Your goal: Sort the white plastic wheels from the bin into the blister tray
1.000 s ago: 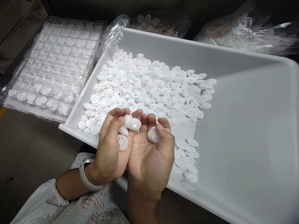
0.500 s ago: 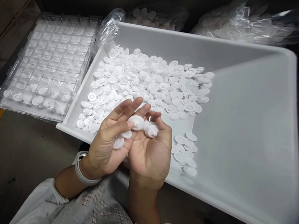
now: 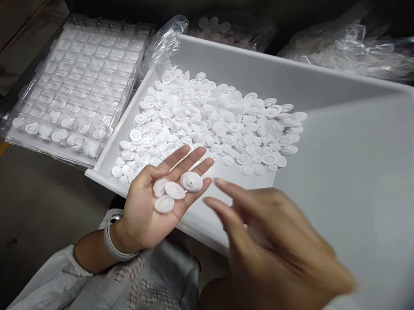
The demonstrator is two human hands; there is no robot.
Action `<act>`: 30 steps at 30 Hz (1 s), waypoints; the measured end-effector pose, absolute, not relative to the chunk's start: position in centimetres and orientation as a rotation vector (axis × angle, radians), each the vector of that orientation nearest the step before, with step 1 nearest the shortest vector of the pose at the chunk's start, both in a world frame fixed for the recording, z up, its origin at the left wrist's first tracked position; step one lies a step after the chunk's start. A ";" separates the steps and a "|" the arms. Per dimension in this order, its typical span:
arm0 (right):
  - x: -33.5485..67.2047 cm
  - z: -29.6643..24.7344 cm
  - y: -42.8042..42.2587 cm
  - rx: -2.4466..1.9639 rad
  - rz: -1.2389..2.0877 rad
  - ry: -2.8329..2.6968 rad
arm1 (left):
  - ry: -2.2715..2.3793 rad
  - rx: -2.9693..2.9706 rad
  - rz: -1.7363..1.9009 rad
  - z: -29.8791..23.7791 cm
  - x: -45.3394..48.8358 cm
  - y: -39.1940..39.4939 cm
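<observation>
My left hand (image 3: 150, 224) is palm up with its fingers spread, holding several small white plastic gears (image 3: 175, 190) loose on the palm and fingers. The one near the fingertips is a larger toothed gear (image 3: 191, 181) with a raised hub. To its right, my right hand (image 3: 271, 243) is blurred by motion, thumb and forefinger apart. No gear shows between those two fingertips; its other fingers are curled and partly hidden. Beyond both hands, a heap of white gears (image 3: 209, 113) lies in a large grey tray (image 3: 361, 150).
Left of the tray stands a clear blister tray (image 3: 82, 72) with rows of pockets; white parts sit in its nearest rows. Clear plastic bags of parts, one at the back middle (image 3: 232, 32) and one at the back right (image 3: 360, 52), lie behind the tray's rim.
My hands have come apart: the right has moved away to the right and toward me. The left has opened flat, with the gears lying on it. The view has shifted slightly.
</observation>
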State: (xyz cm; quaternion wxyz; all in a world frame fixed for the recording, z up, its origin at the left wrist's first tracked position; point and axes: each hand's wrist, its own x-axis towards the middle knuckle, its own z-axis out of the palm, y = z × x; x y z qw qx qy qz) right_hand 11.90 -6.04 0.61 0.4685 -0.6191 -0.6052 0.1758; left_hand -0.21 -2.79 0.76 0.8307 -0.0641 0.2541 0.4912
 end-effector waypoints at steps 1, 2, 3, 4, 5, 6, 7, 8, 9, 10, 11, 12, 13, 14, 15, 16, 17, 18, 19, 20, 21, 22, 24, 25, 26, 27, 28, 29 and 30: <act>12.2 0.7 -6.2 -1.521 0.438 -1.626 | 0.530 -0.133 1.035 0.7 -0.2 -2.7; 12.3 0.7 -6.2 -1.512 0.442 -1.702 | 0.522 -0.128 1.032 0.7 -0.2 -2.7; 12.4 0.6 -6.1 -1.509 0.436 -1.732 | 0.519 -0.123 1.032 0.7 -0.2 -2.7; 12.4 0.5 -5.9 -1.522 0.435 -1.746 | 0.518 -0.119 1.034 0.6 -0.1 -2.7; 12.3 0.5 -5.7 -1.532 0.428 -1.744 | 0.519 -0.116 1.037 0.6 -0.1 -2.7; 12.2 0.4 -5.5 -1.538 0.423 -1.740 | 0.522 -0.115 1.039 0.6 0.0 -2.8; 12.0 0.3 -5.3 -1.532 0.416 -1.737 | 0.528 -0.115 1.035 0.6 0.0 -2.8; 11.8 0.3 -5.1 -1.519 0.407 -1.732 | 0.537 -0.117 1.021 0.6 0.0 -2.8; 11.6 0.2 -4.9 -1.505 0.397 -1.729 | 0.546 -0.116 1.008 0.6 0.0 -2.8; 11.5 0.2 -4.8 -1.492 0.386 -1.734 | 0.554 -0.111 0.997 0.6 0.0 -2.8; 11.4 0.3 -4.6 -1.478 0.370 -1.747 | 0.561 -0.101 0.987 0.5 0.0 -2.8; 11.3 0.3 -4.5 -1.470 0.356 -1.766 | 0.564 -0.087 0.980 0.5 -0.1 -2.7; 11.3 0.3 -4.5 -1.464 0.345 -1.788 | 0.563 -0.072 0.979 0.5 -0.2 -2.7; 11.4 0.4 -4.5 -1.459 0.335 -1.802 | 0.562 -0.060 0.980 0.5 -0.3 -2.6; 11.5 0.4 -4.5 -1.451 0.325 -1.806 | 0.564 -0.054 0.982 0.5 -0.4 -2.5; 11.6 0.4 -4.6 -1.432 0.319 -1.808 | 0.570 -0.054 0.984 0.5 -0.5 -2.3; 11.7 0.4 -4.8 -1.409 0.326 -1.821 | 0.579 -0.057 0.989 0.5 -0.6 -2.2; 11.9 0.3 -5.0 -1.387 0.339 -1.847 | 0.590 -0.062 1.001 0.5 -0.7 -2.1; 11.9 0.2 -5.1 -1.364 0.360 -1.886 | 0.596 -0.064 1.016 0.5 -0.7 -2.0; 12.0 0.1 -5.3 -1.350 0.383 -1.926 | 0.597 -0.063 1.030 0.5 -0.7 -2.0; 11.9 -0.1 -5.4 -1.347 0.398 -1.955 | 0.594 -0.059 1.040 0.5 -0.6 -1.9; 11.8 -0.2 -5.4 -1.351 0.397 -1.965 | 0.589 -0.052 1.046 0.4 -0.5 -1.9; 11.6 -0.6 -5.4 -1.360 0.385 -1.934 | 0.575 -0.040 1.048 0.3 -0.3 -1.8; 11.5 -0.7 -5.4 -1.364 0.399 -1.902 | 0.572 -0.039 1.046 0.2 -0.3 -1.8; 11.5 -0.7 -5.3 -1.374 0.422 -1.857 | 0.573 -0.042 1.051 0.2 -0.2 -1.8; 11.5 -0.7 -5.2 -1.391 0.452 -1.805 | 0.574 -0.045 1.060 0.1 -0.2 -1.8; 11.6 -0.6 -5.1 -1.417 0.478 -1.751 | 0.575 -0.048 1.067 0.1 -0.2 -1.7; 11.8 -0.5 -5.1 -1.451 0.503 -1.709 | 0.576 -0.049 1.072 0.0 -0.2 -1.7; 12.0 -0.4 -5.0 -1.494 0.522 -1.683 | 0.578 -0.048 1.077 0.0 -0.2 -1.7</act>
